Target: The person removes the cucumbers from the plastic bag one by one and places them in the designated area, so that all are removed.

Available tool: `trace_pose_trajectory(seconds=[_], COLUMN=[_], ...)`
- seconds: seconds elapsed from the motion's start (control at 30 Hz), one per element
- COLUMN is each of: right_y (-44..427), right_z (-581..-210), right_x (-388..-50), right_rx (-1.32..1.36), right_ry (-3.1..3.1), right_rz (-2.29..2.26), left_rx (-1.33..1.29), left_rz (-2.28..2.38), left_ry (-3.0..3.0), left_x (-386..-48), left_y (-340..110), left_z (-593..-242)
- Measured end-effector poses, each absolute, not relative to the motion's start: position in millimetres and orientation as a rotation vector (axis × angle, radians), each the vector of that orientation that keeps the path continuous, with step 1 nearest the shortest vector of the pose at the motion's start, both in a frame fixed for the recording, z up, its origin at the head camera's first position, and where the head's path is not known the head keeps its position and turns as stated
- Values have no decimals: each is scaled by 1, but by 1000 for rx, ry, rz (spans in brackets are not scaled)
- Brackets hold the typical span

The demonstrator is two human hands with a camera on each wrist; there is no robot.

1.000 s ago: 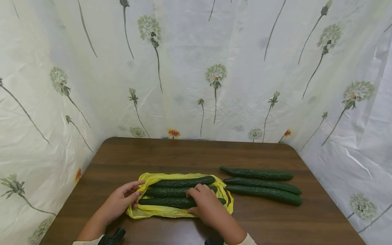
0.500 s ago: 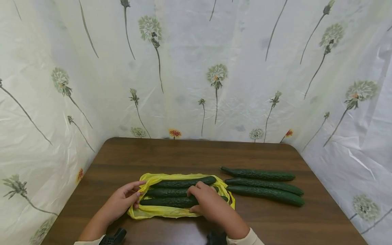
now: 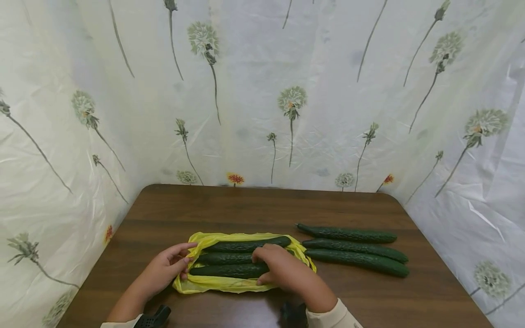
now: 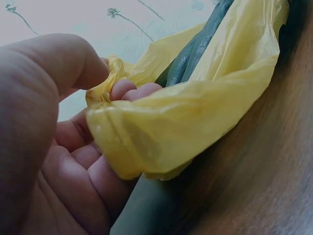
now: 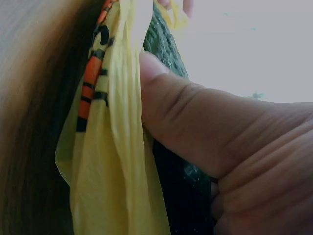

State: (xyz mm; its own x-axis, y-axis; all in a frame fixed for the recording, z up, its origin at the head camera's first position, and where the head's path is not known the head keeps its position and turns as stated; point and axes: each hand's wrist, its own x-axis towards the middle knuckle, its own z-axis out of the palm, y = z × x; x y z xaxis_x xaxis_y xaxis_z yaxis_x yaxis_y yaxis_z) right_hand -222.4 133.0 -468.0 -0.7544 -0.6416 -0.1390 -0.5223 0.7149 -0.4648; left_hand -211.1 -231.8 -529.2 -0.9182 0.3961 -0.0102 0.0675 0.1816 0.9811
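Three long dark-green bumpy cucumbers point(image 3: 229, 270) lie side by side inside an open, thin yellow plastic bag point(image 3: 221, 287). Your left hand point(image 3: 164, 266) pinches the bag's left rim; your right hand point(image 3: 283, 269) curls over the nearest cucumber, thumb on its near side, other fingertips partly hidden. Three more dark-green cucumbers point(image 3: 354, 246) lie just right of the bag on your brown wood-grain table point(image 3: 229, 210).

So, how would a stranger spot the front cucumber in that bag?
On the brown table, a yellow bag lies open. Three cucumbers lie in it side by side. The front cucumber is closest to the person, along the bag's near edge.
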Motion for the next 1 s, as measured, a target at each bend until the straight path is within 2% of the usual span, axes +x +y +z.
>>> trace_pose_trajectory(seconds=[0.63,1.0], right_y=[131,132], right_z=[-457,-458], right_x=[-218,-216], right_rx=[-926,-908], right_ry=[2666,2654], right_rz=[-440,-513], left_rx=[455,464], left_rz=[1800,1794], left_ry=[2204,2212], left_x=[-212,-211], left_y=[-231,-231], left_z=[-528,-526])
